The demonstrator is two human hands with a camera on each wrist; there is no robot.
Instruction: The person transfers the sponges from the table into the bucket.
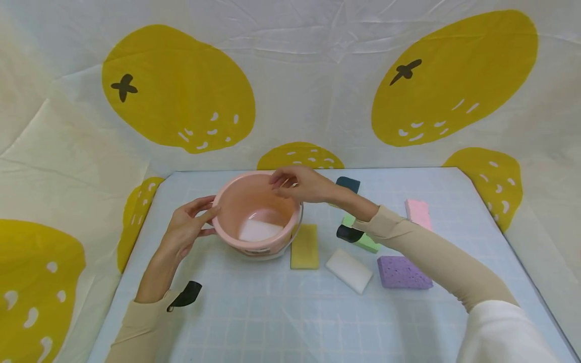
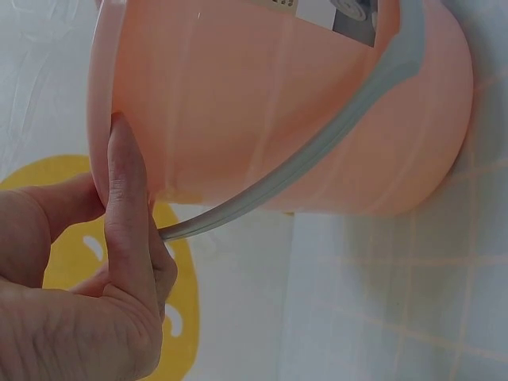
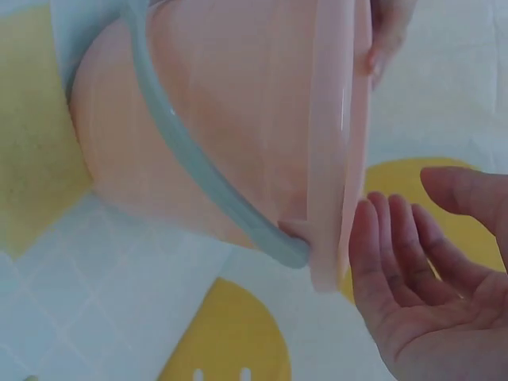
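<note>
Sleeves: beige, both forearms come in from near edge of table (image 1: 254,322); black strap on each wrist.
L hand (image 1: 186,229): at left side of pink bucket (image 1: 256,212); thumb lies along rim, fingers on outer wall just under it. Left wrist view shows thumb (image 2: 127,206) pressed flat vs. the wall — lightly curled round the rim, steadying it.
R hand (image 1: 301,184): over far-right part of bucket rim, palm down, fingers loosely spread and relaxed, holding nothing. Right wrist view: fingers (image 3: 389,238) just beside rim, open palm; contact w/ rim can't tell.
Bucket: upright on table, left of centre, toward far edge; grey handle (image 2: 317,151) hangs down along near-right side.
Inside bucket: white sponge (image 1: 259,229) lying on bottom.
Yellow sponge (image 1: 305,246): flat, just beside bucket on its right, near handle.
White block (image 1: 349,269): flat, tilted, right of yellow one, nearer near edge.
Purple sponge (image 1: 404,272): right of white block.
Green sponge (image 1: 365,242): under R forearm, partly hidden.
Pink sponge (image 1: 418,213): toward right edge.
Dark teal sponge (image 1: 349,184): behind R wrist, toward far edge.
Backdrop: cream cloth w/ big yellow lemon shapes round table.
</note>
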